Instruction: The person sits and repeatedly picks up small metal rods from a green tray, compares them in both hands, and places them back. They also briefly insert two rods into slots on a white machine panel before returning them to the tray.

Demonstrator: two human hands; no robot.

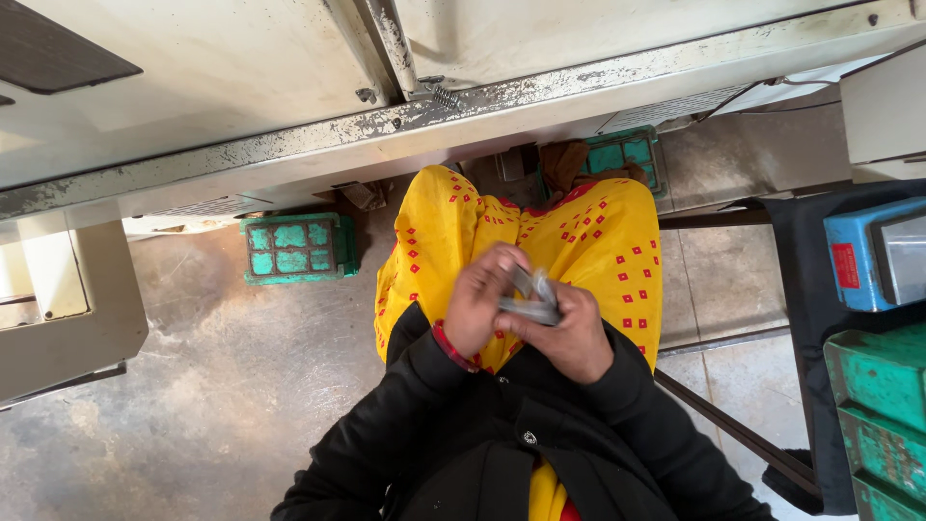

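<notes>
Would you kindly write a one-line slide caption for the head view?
Seated person's left hand and right hand together hold a small grey metal part over a yellow patterned lap.

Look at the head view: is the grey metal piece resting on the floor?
No: the grey metal piece is held between the left hand and the right hand, above the lap.

Your hands hold a small grey part (pixel 531 297), dull metal with a slight sheen. The yellow cloth (pixel 588 236) on your lap looks soft and matt. The bench edge (pixel 289 145) is chipped, worn painted metal; the floor (pixel 222 357) rough, stained concrete.
</notes>
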